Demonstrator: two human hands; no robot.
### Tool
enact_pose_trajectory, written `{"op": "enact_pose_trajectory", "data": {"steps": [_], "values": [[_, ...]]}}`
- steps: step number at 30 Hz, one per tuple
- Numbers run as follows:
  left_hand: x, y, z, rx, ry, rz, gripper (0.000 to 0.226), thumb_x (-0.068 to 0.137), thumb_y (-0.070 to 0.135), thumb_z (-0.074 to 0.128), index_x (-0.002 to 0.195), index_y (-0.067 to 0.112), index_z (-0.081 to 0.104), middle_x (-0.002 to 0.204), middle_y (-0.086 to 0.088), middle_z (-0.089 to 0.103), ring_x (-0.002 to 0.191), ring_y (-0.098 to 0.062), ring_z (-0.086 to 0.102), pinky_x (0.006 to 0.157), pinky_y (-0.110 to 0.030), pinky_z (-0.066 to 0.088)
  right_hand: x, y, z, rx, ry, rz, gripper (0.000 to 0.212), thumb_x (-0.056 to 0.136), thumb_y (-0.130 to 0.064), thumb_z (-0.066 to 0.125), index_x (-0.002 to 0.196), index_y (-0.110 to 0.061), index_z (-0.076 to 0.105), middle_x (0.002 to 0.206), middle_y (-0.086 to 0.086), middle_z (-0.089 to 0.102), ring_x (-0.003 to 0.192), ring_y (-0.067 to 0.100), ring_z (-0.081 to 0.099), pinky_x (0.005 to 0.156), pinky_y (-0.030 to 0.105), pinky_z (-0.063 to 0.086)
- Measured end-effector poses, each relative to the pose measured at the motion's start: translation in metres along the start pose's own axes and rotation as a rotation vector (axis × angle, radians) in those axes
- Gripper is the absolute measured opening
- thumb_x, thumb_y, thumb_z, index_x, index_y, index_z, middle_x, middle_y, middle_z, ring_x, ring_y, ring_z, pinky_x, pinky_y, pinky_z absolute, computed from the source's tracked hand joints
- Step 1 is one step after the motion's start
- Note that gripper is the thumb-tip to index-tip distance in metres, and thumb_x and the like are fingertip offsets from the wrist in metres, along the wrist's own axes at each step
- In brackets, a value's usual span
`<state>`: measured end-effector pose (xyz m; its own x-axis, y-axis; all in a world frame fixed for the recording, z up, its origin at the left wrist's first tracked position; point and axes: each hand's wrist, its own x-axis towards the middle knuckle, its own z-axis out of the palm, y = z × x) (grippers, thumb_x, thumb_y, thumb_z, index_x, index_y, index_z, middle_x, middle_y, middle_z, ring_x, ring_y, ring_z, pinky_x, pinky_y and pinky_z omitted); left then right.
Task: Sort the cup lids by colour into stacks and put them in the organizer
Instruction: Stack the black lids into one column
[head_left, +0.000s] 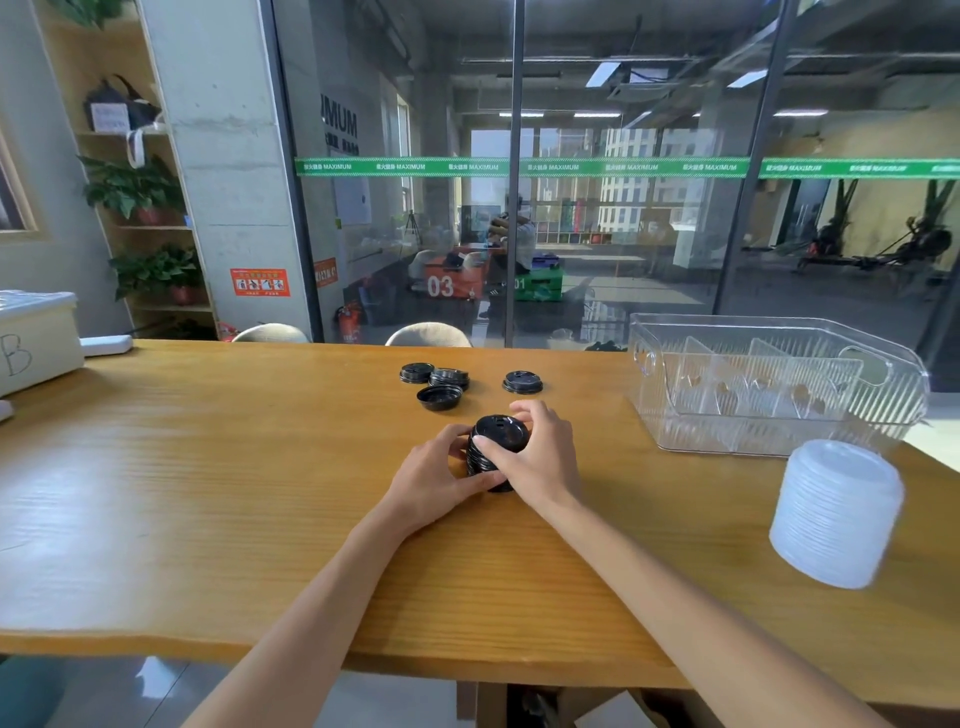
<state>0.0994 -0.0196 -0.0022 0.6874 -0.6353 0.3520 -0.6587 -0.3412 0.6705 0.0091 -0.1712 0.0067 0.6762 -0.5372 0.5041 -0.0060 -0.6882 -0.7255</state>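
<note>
A stack of black cup lids (500, 432) stands on the wooden table (208, 493) at its middle. My left hand (434, 475) grips the stack from the left and my right hand (535, 457) grips it from the right, fingers curled around its sides. Beyond it lie loose black lids: one (416, 373), a small pile (450, 378), an upturned one (439, 397) and a single lid (522, 382). A tall stack of white lids (836, 512) stands at the right. The clear plastic organizer (779, 384) with dividers sits at the back right, with nothing in it.
A cream box (36, 338) marked with a letter sits at the table's far left, a white flat object (106, 345) beside it. Two chair backs (428, 334) show behind the far edge. A glass wall runs behind the table.
</note>
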Motion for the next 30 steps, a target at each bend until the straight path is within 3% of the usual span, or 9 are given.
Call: {"op": "enact_pose_trajectory", "data": {"steps": [9, 16, 25, 30], "values": [[0.0024, -0.0026, 0.0007, 0.024, -0.004, 0.004, 0.087, 0.082, 0.055, 0.088, 0.153, 0.024, 0.051, 0.129, 0.006, 0.073, 0.119, -0.010, 0.067, 0.102, -0.042, 0.056, -0.0018, -0.0027, 0.0060, -0.058, 0.051, 0.010, 0.067, 0.081, -0.054, 0.086, 0.132, -0.023, 0.057, 0.123, -0.006, 0.062, 0.118, 0.014, 0.045, 0.087, 0.023, 0.039], [0.0011, -0.0025, 0.0005, 0.032, -0.005, 0.061, 0.094, 0.082, 0.062, 0.085, 0.161, 0.038, 0.039, 0.127, 0.007, 0.072, 0.118, -0.008, 0.067, 0.100, -0.039, 0.055, 0.0026, -0.0079, 0.0061, -0.118, 0.028, 0.009, 0.071, 0.081, -0.052, 0.085, 0.136, -0.020, 0.054, 0.128, -0.003, 0.060, 0.120, 0.016, 0.044, 0.088, 0.027, 0.043], [0.0035, -0.0051, 0.0018, 0.022, 0.000, 0.036, 0.085, 0.083, 0.049, 0.089, 0.157, 0.034, 0.050, 0.122, 0.010, 0.073, 0.116, -0.008, 0.068, 0.101, -0.043, 0.057, -0.0026, -0.0031, 0.0051, -0.172, 0.033, -0.012, 0.071, 0.082, -0.062, 0.081, 0.133, -0.022, 0.053, 0.125, -0.007, 0.059, 0.120, 0.014, 0.046, 0.089, 0.036, 0.054], [0.0041, -0.0060, 0.0021, -0.009, 0.008, 0.028, 0.080, 0.081, 0.048, 0.091, 0.153, 0.041, 0.055, 0.116, 0.019, 0.075, 0.111, 0.002, 0.068, 0.097, -0.042, 0.060, -0.0032, -0.0010, 0.0036, -0.190, 0.028, -0.020, 0.071, 0.080, -0.069, 0.078, 0.129, -0.023, 0.055, 0.122, -0.009, 0.059, 0.120, 0.012, 0.047, 0.088, 0.036, 0.054]]}}
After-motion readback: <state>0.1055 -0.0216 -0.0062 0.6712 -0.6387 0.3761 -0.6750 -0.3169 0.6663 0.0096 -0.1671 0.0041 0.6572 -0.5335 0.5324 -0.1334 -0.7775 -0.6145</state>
